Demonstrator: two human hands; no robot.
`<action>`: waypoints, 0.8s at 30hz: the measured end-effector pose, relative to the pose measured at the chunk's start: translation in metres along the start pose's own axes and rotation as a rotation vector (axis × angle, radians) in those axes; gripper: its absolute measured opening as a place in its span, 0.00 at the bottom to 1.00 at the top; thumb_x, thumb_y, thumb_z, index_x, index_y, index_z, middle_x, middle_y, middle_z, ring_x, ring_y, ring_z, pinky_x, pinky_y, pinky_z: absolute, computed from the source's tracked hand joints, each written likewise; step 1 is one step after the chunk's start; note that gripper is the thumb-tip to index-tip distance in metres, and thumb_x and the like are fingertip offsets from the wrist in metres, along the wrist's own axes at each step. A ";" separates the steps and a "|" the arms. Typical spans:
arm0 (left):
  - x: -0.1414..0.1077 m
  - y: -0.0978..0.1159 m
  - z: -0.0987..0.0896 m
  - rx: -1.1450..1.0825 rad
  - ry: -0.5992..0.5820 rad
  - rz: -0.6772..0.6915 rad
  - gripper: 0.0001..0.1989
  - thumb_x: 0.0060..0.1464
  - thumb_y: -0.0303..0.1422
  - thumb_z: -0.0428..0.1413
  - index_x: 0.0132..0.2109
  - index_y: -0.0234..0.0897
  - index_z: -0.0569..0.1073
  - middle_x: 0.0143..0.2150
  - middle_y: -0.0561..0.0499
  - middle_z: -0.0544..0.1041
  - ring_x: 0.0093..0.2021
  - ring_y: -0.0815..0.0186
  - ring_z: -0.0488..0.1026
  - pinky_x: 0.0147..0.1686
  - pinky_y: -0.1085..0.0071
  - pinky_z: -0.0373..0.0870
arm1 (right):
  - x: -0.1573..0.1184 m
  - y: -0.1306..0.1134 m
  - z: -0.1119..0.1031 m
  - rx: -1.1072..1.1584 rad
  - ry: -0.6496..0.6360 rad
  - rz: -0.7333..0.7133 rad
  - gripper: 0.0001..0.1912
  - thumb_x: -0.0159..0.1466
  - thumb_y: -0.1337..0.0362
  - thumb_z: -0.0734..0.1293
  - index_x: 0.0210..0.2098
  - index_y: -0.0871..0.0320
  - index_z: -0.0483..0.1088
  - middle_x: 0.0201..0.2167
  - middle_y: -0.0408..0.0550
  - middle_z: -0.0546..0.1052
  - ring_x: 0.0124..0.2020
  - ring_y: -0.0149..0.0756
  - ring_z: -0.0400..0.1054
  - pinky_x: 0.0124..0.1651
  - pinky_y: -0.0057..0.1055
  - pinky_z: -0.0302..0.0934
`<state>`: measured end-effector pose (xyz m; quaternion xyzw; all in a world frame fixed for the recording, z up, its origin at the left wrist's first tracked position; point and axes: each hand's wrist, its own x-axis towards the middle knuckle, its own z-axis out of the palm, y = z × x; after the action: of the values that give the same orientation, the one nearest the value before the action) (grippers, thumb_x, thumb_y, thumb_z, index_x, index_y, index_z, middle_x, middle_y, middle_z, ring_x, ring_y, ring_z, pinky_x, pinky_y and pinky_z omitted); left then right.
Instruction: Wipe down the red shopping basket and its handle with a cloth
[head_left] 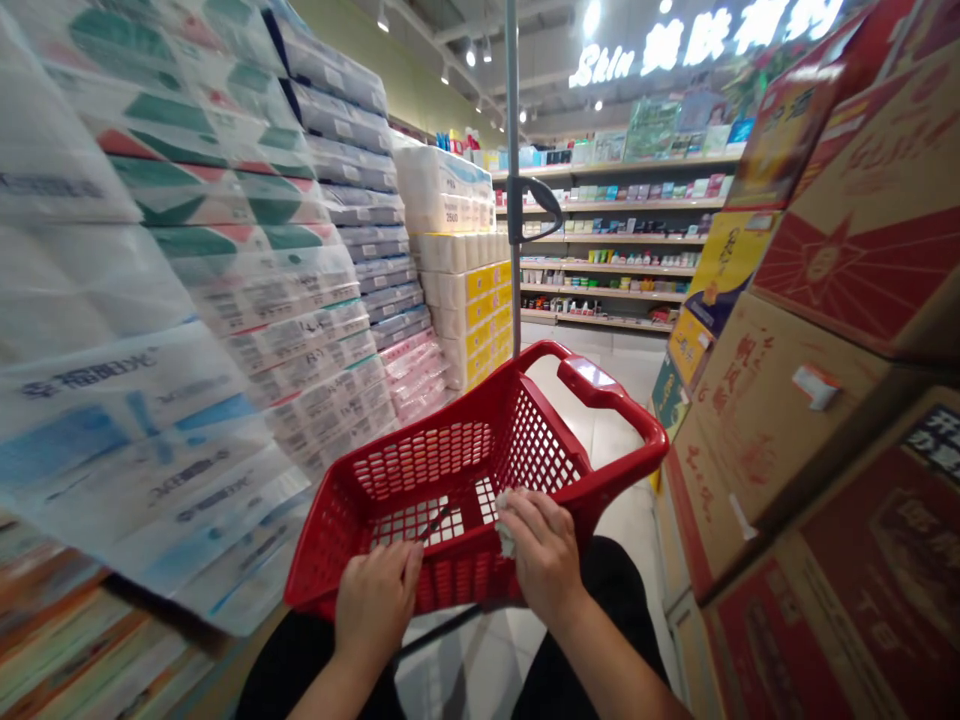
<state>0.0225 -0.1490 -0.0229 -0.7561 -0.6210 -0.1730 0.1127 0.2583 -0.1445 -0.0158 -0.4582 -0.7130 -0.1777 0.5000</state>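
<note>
A red plastic shopping basket (529,435) with a mesh-like wall sits in front of me, its handle (600,385) lying toward the far side. My left hand (377,600) curls over the basket's near rim. A thin dark item (435,523) reaches from those fingers into the basket, too blurred to name. My right hand (541,555) rests at the rim on the right and pinches a crumpled white tissue (505,525). The basket's inside shows no goods.
Tall stacks of wrapped toilet paper (247,250) rise close on the left, and printed cardboard cartons (825,400) wall the right. Shelves of small goods (607,235) stand ahead past a grey pole (512,150). A white tiled floor (607,430) runs between.
</note>
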 end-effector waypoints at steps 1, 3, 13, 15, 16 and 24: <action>0.002 0.002 0.000 -0.002 -0.007 -0.015 0.21 0.64 0.38 0.39 0.33 0.41 0.74 0.32 0.50 0.77 0.35 0.61 0.70 0.36 0.64 0.56 | 0.002 0.002 -0.002 -0.007 0.022 0.042 0.15 0.67 0.70 0.60 0.47 0.49 0.72 0.48 0.42 0.76 0.55 0.36 0.63 0.56 0.34 0.53; 0.006 0.005 0.000 0.000 -0.019 -0.052 0.22 0.64 0.39 0.38 0.34 0.41 0.74 0.33 0.50 0.78 0.36 0.61 0.70 0.37 0.64 0.57 | 0.006 0.005 0.000 -0.014 0.061 0.110 0.15 0.67 0.70 0.59 0.47 0.50 0.73 0.49 0.43 0.76 0.54 0.37 0.63 0.57 0.35 0.53; 0.016 0.007 -0.001 0.011 -0.046 -0.108 0.22 0.63 0.40 0.38 0.37 0.41 0.76 0.37 0.51 0.79 0.39 0.61 0.72 0.39 0.64 0.59 | 0.013 0.004 0.008 -0.009 -0.055 0.082 0.16 0.67 0.70 0.57 0.48 0.52 0.72 0.49 0.45 0.75 0.53 0.36 0.63 0.55 0.34 0.54; 0.015 0.008 -0.003 0.004 -0.064 -0.129 0.22 0.63 0.40 0.38 0.37 0.41 0.75 0.37 0.51 0.79 0.39 0.61 0.72 0.40 0.64 0.59 | 0.016 0.003 0.006 -0.071 -0.023 0.175 0.15 0.67 0.69 0.58 0.47 0.53 0.72 0.48 0.46 0.75 0.53 0.37 0.62 0.55 0.35 0.52; 0.015 0.009 -0.004 -0.003 -0.073 -0.137 0.22 0.63 0.40 0.38 0.37 0.41 0.75 0.37 0.51 0.79 0.39 0.61 0.72 0.40 0.64 0.59 | 0.016 0.001 0.007 -0.089 -0.029 0.194 0.14 0.67 0.69 0.59 0.47 0.53 0.73 0.47 0.46 0.75 0.52 0.38 0.62 0.54 0.35 0.52; 0.008 0.010 -0.006 -0.017 -0.102 -0.056 0.22 0.64 0.41 0.37 0.38 0.41 0.74 0.37 0.51 0.79 0.39 0.61 0.72 0.39 0.65 0.58 | 0.014 -0.016 0.010 -0.012 -0.226 0.084 0.10 0.67 0.65 0.59 0.41 0.53 0.72 0.41 0.45 0.76 0.45 0.37 0.62 0.46 0.34 0.52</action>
<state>0.0331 -0.1466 -0.0136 -0.7472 -0.6454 -0.1427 0.0694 0.2385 -0.1395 -0.0048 -0.5079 -0.7440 -0.1082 0.4205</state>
